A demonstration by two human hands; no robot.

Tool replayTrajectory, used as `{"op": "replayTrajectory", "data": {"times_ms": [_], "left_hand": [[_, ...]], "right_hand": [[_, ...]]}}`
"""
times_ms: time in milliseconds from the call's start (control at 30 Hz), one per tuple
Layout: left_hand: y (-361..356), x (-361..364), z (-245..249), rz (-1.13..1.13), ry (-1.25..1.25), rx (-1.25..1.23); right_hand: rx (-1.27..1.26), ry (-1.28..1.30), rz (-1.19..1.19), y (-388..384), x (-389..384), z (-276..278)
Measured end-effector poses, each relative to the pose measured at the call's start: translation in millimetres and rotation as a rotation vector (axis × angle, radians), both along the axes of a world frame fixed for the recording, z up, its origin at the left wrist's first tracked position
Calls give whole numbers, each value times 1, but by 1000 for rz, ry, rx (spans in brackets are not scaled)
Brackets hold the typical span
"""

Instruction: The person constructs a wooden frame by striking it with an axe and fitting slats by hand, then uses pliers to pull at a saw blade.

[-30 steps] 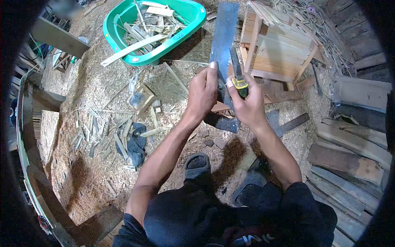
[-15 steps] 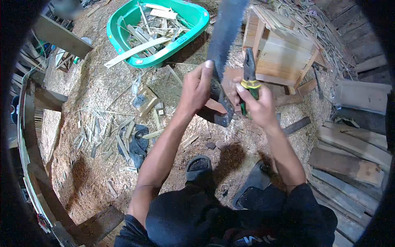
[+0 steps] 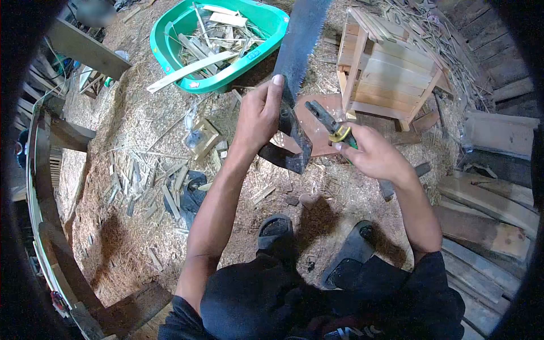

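My left hand [image 3: 259,118] is closed around a hand saw [image 3: 304,48] near its dark handle. The saw's blade points up and away, its teeth facing right. In my right hand [image 3: 372,151] is a pair of pliers [image 3: 326,118] with dark jaws and yellow and green grips. The pliers' jaws point up and left toward the saw, with a gap between the two tools. Below them on the ground lies a reddish flat board [image 3: 323,127], partly covered by the saw.
A green tub [image 3: 221,85] of wood scraps stands ahead. Right of it is a wooden box [image 3: 391,76]. Stacked planks [image 3: 481,226] lie at the right, and a long curved wooden frame [image 3: 48,226] runs along the left. Sawdust and offcuts cover the floor around my sandals [image 3: 348,255].
The pliers have moved right and down, away from the saw, and tilted from upright to leaning left. The saw has shifted slightly left.
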State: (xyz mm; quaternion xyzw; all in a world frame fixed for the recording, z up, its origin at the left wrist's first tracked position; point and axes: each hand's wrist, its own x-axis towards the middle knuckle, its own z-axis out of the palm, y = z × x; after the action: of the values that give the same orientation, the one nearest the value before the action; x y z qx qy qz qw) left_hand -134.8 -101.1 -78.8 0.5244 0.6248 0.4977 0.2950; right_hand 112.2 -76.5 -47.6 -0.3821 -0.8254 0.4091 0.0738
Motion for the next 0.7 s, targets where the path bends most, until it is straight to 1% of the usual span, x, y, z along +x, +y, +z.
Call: {"op": "replayTrajectory", "data": {"times_ms": [33,133,233,333,433,533,633,700], "left_hand": [[-1,1,0,2,-2,-27],[-2,6,9,-3,102,-29],[-3,8,16,-5,145,-51],[-3,10,17,9,155,-57],[-3,12,18,-5,195,-28],[-3,11,16,-1,200,-22],[-4,11,16,2,136,-28],[-3,9,14,10,140,-31]], "right_hand": [[8,-26,-4,-1,1,0],[146,-10,-3,-6,-2,1],[101,-25,-14,-5,-3,0],[201,-21,-8,-8,-4,-2],[132,-108,-28,-9,-7,0],[163,-96,-28,-12,-9,1],[172,-34,-50,-13,-10,-4],[154,-54,-77,-15,-13,-1]]}}
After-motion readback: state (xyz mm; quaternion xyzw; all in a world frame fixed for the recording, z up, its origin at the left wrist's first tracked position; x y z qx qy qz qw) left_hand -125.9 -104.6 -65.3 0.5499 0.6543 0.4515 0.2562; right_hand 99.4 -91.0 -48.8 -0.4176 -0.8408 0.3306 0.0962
